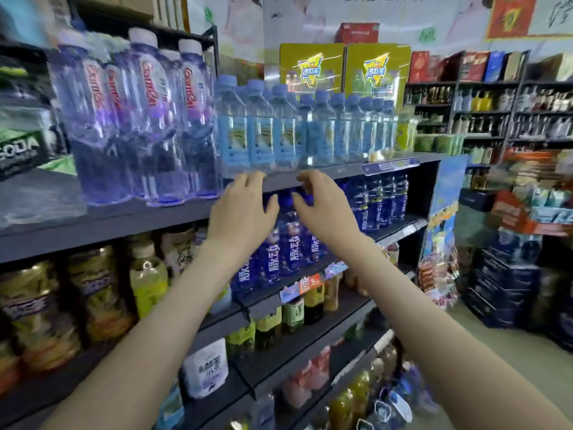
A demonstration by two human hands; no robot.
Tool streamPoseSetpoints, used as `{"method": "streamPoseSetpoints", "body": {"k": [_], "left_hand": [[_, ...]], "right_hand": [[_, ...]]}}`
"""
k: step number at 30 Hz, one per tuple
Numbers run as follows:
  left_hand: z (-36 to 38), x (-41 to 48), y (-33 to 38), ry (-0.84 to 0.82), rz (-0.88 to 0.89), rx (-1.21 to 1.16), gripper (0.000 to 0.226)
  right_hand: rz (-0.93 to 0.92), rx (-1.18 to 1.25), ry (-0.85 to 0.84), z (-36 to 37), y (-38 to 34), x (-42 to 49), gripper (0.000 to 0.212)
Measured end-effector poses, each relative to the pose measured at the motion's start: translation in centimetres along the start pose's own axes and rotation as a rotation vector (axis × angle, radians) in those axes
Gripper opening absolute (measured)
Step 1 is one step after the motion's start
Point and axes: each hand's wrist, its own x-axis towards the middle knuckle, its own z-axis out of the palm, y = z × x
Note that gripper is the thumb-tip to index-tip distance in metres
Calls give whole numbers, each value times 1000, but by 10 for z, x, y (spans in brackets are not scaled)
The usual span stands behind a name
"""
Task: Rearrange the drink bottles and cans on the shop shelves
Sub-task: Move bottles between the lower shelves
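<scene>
**Both hands empty at the shelf edge**

The left hand [245,209] and the right hand [322,206] are just in front of the upper shelf edge [338,172], fingers loosely bent, holding nothing. The dark blue bottles [290,237] stand just below this edge, the light blue bottles [260,131] just above it. The rows are tight, so a reaching hand could probably knock a neighbouring bottle off.

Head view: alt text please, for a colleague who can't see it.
The left hand and right hand, both empty, reach toward dark blue plastic drink bottles. On the dark grey metal shelf above stand clear bottles with light blue labels and taller clear bottles with red lettering.
</scene>
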Motion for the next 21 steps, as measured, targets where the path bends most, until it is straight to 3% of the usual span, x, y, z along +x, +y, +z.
{"method": "streamPoseSetpoints", "body": {"k": [9, 21], "left_hand": [[100, 27, 71, -80, -92, 36, 41], [210, 15, 63, -208, -253, 117, 42]], "right_hand": [[72, 40, -63, -30, 139, 22, 33], [127, 50, -325, 44, 237, 5, 35]]}}
